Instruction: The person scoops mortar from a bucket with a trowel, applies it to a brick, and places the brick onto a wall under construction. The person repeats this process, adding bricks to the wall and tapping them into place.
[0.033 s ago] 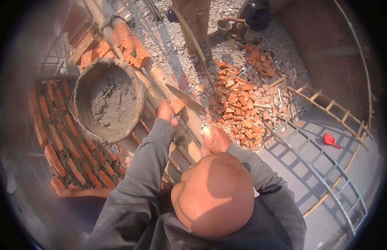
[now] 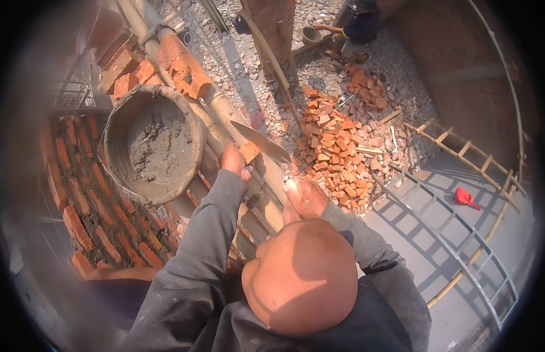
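Position of brick piece (image 2: 249, 152) relative to trowel (image 2: 262, 143)

Start at far left: masonry courses (image 2: 102, 202), bricks in near-parallel rows with mortar in the joints. Next, locate round mortar bucket (image 2: 121, 132) just beside these courses. Note contents: grey mortar (image 2: 161, 149), lumpy, below the rim, with residue on the inner wall. Find loose bricks (image 2: 187, 73) beyond the bucket, along diagonal bamboo poles (image 2: 272, 176).

At centre, note left hand (image 2: 232, 159) with fingers closed around brick piece. Read brick position as upper right of left hand, between hand and trowel blade. Cannot confirm long axis of brick, owing to covering fingers. Trace blade axis from tip at upper left to heel at lower right, across the far side of the brick. Cannot confirm contact between brick and blade. Treat left hand as nearer to brick.

Right of the blade, note right hand (image 2: 309, 198), apparently wrapped around the trowel handle; handle mostly hidden.

Farther right, below the poles, find brick heap (image 2: 331, 152) on the ground. Above the heap, note bowl (image 2: 311, 36) at hand of co-worker (image 2: 361, 26); cannot tell contents. Finish at metal ladder (image 2: 454, 226) and bamboo ladder (image 2: 467, 146).
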A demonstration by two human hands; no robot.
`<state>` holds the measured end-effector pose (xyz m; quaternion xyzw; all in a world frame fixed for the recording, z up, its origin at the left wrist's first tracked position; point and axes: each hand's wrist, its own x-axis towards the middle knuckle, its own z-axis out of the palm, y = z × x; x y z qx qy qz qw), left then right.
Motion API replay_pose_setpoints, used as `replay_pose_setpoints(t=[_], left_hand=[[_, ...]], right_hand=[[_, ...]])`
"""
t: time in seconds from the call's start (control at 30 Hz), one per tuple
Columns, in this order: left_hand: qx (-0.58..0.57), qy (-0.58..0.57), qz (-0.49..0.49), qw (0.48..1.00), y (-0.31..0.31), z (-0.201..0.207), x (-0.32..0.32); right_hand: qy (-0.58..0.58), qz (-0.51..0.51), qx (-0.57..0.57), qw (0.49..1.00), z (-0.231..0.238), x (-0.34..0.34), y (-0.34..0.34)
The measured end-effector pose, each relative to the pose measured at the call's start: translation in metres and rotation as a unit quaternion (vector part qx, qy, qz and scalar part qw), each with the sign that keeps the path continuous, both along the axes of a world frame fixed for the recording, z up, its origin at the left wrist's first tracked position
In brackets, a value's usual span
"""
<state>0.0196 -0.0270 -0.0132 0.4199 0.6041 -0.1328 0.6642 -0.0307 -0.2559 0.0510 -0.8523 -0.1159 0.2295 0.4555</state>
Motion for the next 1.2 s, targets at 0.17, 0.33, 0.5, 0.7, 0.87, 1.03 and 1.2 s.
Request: replay_pose_setpoints(t=[0.17,0.33,0.5,0.7,0.87,1.03,1.2], left_hand=[[-0.004,0.006,0.000,1.000,0.002,0.001,0.007],[-0.036,-0.163,-0.013,0.986,0.002,0.017,-0.004],[0.074,-0.273,-0.154,0.947,0.007,0.030,-0.021],[0.159,-0.252,-0.122,0.947,0.008,0.032,-0.021],[0.074,-0.195,-0.133,0.969,0.013,0.032,-0.022],[-0.189,-0.321,-0.049,0.927,0.000,0.044,-0.017],[-0.335,-0.463,0.001,0.820,-0.050,0.085,0.026]], right_hand=[[-0.044,-0.021,-0.022,0.999,-0.006,0.002,0.004],[-0.020,-0.030,0.054,0.998,-0.004,0.015,-0.012],[-0.063,-0.070,0.069,0.993,0.008,0.030,-0.025],[-0.057,-0.062,0.030,0.996,0.001,0.015,0.004],[-0.085,-0.073,-0.042,0.993,-0.002,0.008,0.010],[-0.098,-0.076,0.096,0.988,0.036,0.067,0.012],[-0.204,-0.027,0.039,0.978,0.108,0.154,0.021]])
